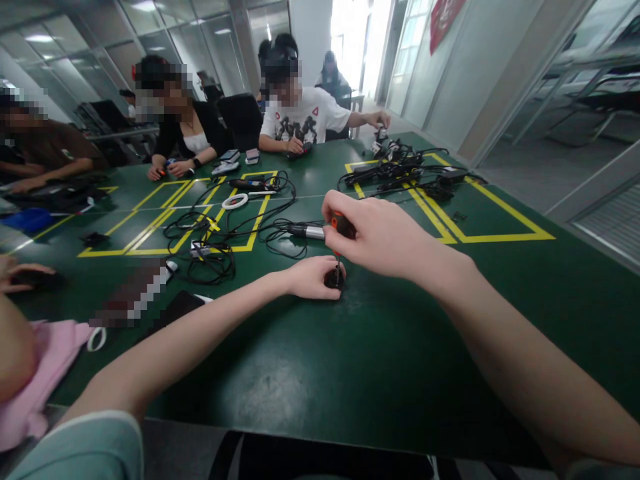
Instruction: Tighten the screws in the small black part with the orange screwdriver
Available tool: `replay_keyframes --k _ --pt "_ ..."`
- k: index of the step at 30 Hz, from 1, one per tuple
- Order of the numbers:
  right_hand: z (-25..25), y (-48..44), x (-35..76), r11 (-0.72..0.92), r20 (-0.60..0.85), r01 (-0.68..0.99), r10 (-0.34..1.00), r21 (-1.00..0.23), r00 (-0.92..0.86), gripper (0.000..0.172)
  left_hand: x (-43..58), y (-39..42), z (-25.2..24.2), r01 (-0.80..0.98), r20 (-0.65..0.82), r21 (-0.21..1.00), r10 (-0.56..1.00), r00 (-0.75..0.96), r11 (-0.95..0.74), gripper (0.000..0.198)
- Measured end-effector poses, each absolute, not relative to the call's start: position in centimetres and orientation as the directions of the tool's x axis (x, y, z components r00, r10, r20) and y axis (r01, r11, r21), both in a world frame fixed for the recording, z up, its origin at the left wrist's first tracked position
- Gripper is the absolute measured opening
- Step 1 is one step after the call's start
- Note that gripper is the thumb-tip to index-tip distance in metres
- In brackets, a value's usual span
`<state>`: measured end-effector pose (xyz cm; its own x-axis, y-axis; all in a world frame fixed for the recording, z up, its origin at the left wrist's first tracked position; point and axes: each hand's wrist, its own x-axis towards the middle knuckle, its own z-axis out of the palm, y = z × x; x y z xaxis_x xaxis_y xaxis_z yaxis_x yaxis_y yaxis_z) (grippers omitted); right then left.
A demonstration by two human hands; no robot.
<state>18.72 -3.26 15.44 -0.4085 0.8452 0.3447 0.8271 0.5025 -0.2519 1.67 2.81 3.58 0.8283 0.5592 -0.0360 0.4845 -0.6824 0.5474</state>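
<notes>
My right hand (370, 230) is closed around the orange and black handle of a screwdriver (343, 225), its thin shaft pointing straight down. The tip meets a small black round part (332, 278) on the green table (280, 380). My left hand (313, 277) wraps its fingers and thumb around that black part and holds it against the tabletop. What kind of part it is, I cannot make out. Just beyond my hands lies a silver and black cylindrical tool (307, 231) with a black cable.
Coiled black cables (210, 260) and a white ring (235, 201) lie to the left. More black cabled devices (400, 170) are heaped at the back right, near yellow tape (510, 237). A dark phone-like slab (177, 310) is by my left forearm. Co-workers sit across and at left.
</notes>
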Motion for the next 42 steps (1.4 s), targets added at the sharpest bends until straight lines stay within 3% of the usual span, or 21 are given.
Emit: replay_keyframes --k 8,20,24,33,42 --pt "15.2 -3.1 19.0 0.486 0.347 0.827 0.856 -0.282 -0.385 0.015 2.4 4.2 4.4 0.464 -0.161 0.587 0.466 0.87 -0.663 0.029" --pt "14.7 -2.7 19.4 0.495 0.367 0.822 0.847 -0.282 -0.384 0.013 2.9 4.8 4.4 0.437 -0.193 0.642 0.419 0.887 -0.63 0.027" --pt "14.6 -2.7 19.3 0.513 0.38 0.817 0.834 -0.265 -0.4 0.014 3.5 5.1 4.5 0.477 -0.257 0.599 0.41 0.875 -0.643 0.027" --pt "14.5 -2.8 19.2 0.539 0.415 0.804 0.811 -0.251 -0.413 0.01 2.9 4.0 4.3 0.518 -0.183 0.526 0.505 0.844 -0.675 0.027" --pt "14.2 -2.7 19.4 0.52 0.402 0.807 0.826 -0.278 -0.394 0.012 2.9 3.9 4.5 0.506 -0.188 0.517 0.485 0.854 -0.691 0.026"
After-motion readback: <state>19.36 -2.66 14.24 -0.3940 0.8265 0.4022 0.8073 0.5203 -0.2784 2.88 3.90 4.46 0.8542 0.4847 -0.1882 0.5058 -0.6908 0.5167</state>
